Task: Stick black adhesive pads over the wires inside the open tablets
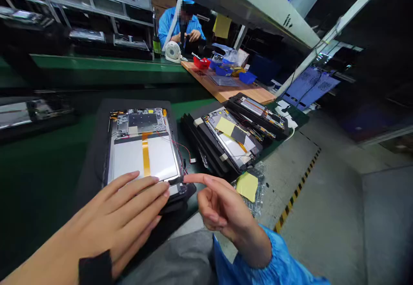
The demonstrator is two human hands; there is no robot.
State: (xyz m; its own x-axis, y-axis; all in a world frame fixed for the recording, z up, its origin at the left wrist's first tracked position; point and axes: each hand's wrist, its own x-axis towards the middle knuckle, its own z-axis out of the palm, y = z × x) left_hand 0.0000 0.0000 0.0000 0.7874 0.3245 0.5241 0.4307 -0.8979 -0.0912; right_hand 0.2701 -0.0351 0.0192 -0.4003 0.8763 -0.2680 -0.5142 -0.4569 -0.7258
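An opened tablet lies in front of me with its circuit board, pale battery and orange ribbon cable exposed. My left hand rests flat across its near edge, fingers stretched out and together. At the tablet's near right corner, my right hand touches the edge with its straight index finger, while the other fingers curl loosely around nothing. A thin red wire runs off the board to a small white connector beside the tablet. Beneath the tablet is a black mat.
To the right are stacked open tablets with a yellow note on top. Bubble wrap with another yellow paper lies near the table edge. Across the bench a co-worker sits behind a white fan and small bins.
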